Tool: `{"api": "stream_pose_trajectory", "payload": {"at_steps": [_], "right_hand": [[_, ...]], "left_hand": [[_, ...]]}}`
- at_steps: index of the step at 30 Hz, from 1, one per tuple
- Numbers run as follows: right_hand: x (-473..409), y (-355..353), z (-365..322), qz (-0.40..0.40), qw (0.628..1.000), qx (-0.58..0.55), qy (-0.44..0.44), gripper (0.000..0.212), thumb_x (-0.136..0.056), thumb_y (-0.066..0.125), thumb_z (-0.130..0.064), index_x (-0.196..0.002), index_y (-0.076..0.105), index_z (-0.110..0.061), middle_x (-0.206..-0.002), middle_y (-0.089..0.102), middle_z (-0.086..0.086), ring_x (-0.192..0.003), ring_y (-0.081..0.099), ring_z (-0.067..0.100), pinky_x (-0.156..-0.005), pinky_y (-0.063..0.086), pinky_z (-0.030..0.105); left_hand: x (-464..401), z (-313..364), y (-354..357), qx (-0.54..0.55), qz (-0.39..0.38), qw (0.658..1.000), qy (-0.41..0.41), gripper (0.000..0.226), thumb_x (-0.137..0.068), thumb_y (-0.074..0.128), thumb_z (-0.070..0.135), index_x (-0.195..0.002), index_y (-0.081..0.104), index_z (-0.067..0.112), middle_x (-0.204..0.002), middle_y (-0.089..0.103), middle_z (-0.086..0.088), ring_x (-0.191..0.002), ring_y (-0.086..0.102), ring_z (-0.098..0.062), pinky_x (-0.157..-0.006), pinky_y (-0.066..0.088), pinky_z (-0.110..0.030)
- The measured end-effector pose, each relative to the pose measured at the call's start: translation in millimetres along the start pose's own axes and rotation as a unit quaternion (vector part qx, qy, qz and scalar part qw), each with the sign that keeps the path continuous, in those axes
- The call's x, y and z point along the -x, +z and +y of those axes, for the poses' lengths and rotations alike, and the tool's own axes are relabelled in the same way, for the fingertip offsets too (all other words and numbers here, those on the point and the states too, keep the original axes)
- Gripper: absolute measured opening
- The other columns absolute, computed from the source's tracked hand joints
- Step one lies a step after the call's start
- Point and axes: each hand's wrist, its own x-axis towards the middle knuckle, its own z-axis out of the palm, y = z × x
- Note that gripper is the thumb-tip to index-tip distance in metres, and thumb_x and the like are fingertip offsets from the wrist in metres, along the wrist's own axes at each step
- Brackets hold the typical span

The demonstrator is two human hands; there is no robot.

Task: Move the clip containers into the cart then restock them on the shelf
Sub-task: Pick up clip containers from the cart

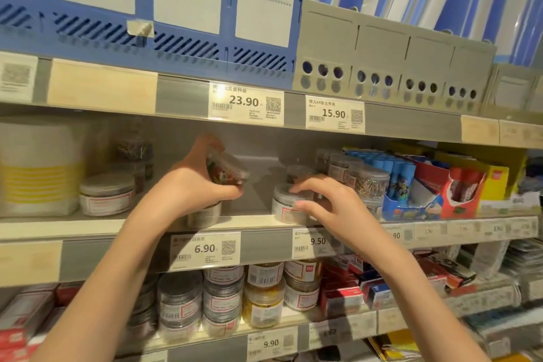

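My left hand point(191, 182) grips a clear round container of coloured clips point(227, 169), tilted, above another clear container point(204, 214) standing on the middle shelf point(141, 228). My right hand point(320, 200) curls its fingers and thumb round the lid and side of a clear container of silver clips point(286, 204) at the shelf's front edge. Another small container point(296, 172) stands behind it. A low clear container point(107, 197) sits to the left. No cart is in view.
Blue point(176, 23) and grey file boxes point(382, 62) fill the upper shelf. Glue sticks point(393, 176) and red boxes point(458, 185) crowd the middle shelf's right. A white and yellow tub point(38, 167) stands left. Several stacked clip jars point(223, 300) fill the lower shelf.
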Motion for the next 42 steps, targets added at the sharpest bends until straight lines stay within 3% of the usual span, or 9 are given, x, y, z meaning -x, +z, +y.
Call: {"api": "stream_pose_trajectory", "payload": {"at_steps": [5,10,13,16,22,27,35,39,42], "right_hand": [[4,5,5,0.004,1.0,-0.012,-0.026,0.03,-0.088,0.056,-0.04,-0.116,0.059,-0.029,-0.108,0.055,-0.017,-0.1,0.047,-0.007,-0.084,0.032,0.0],[7,7,9,0.002,0.999,0.001,-0.043,0.043,-0.083,0.056,-0.052,-0.122,0.053,-0.034,-0.118,0.054,-0.02,-0.109,0.046,-0.007,-0.093,0.038,0.016],[12,6,9,0.012,0.997,0.046,-0.058,0.051,-0.081,0.051,-0.056,-0.126,0.05,-0.033,-0.122,0.052,-0.021,-0.11,0.042,-0.009,-0.094,0.039,0.019],[18,4,10,0.045,0.991,0.096,-0.082,0.057,-0.079,0.046,-0.058,-0.127,0.053,-0.027,-0.121,0.055,-0.013,-0.115,0.043,0.002,-0.097,0.037,0.022],[23,2,24,0.137,0.964,0.18,-0.139,0.046,-0.078,0.052,-0.051,-0.11,0.064,-0.019,-0.101,0.066,-0.008,-0.11,0.045,0.011,-0.11,0.014,0.044],[26,-1,35,0.156,0.946,0.249,-0.134,0.046,-0.079,0.05,-0.054,-0.106,0.065,-0.019,-0.105,0.064,-0.004,-0.114,0.044,0.018,-0.114,0.012,0.05],[34,-3,46,0.169,0.948,0.254,-0.09,0.053,-0.08,0.045,-0.057,-0.111,0.065,-0.019,-0.121,0.056,0.006,-0.126,0.033,0.026,-0.109,0.013,0.059],[36,-2,51,0.172,0.953,0.236,-0.075,0.053,-0.081,0.045,-0.059,-0.113,0.065,-0.021,-0.129,0.051,0.008,-0.131,0.028,0.028,-0.11,0.012,0.059],[38,1,55,0.175,0.955,0.224,-0.08,0.054,-0.082,0.044,-0.059,-0.116,0.063,-0.021,-0.133,0.043,0.006,-0.134,0.024,0.028,-0.109,0.012,0.059]], "left_hand": [[-11,9,4,0.023,-0.011,1.0,0.003,0.055,-0.064,0.083,0.031,-0.096,0.038,0.037,-0.101,0.056,0.008,-0.092,0.058,-0.008,-0.08,0.05,-0.027],[-22,22,8,-0.034,-0.023,0.999,0.012,0.075,-0.064,0.081,0.032,-0.127,0.039,0.037,-0.115,0.055,0.008,-0.106,0.055,-0.015,-0.092,0.047,-0.029],[-28,28,13,-0.069,-0.038,0.997,0.016,0.073,-0.064,0.081,0.033,-0.126,0.043,0.032,-0.114,0.055,0.008,-0.104,0.056,-0.014,-0.082,0.046,-0.023],[-31,31,21,-0.11,-0.055,0.992,0.017,0.07,-0.063,0.08,0.033,-0.123,0.043,0.03,-0.112,0.053,0.006,-0.101,0.056,-0.015,-0.078,0.044,-0.023],[-36,39,39,-0.176,-0.095,0.98,0.005,0.058,-0.066,0.077,0.034,-0.113,0.046,0.021,-0.104,0.056,0.004,-0.089,0.057,-0.014,-0.075,0.048,-0.028],[-34,39,48,-0.195,-0.137,0.971,-0.003,0.047,-0.067,0.075,0.037,-0.106,0.053,0.022,-0.1,0.06,0.004,-0.086,0.057,-0.015,-0.068,0.041,-0.023],[-32,43,53,-0.234,-0.198,0.95,-0.064,0.074,-0.072,0.072,0.048,-0.134,0.042,0.02,-0.131,0.053,0.001,-0.11,0.054,-0.02,-0.094,0.043,-0.031],[-28,46,58,-0.232,-0.206,0.948,-0.069,0.075,-0.079,0.067,0.048,-0.14,0.034,0.019,-0.14,0.045,0.001,-0.121,0.048,-0.021,-0.09,0.036,-0.025],[-24,45,60,-0.226,-0.188,0.954,-0.057,0.08,-0.08,0.067,0.046,-0.145,0.026,0.022,-0.144,0.043,0.0,-0.126,0.045,-0.021,-0.1,0.037,-0.03]]}}
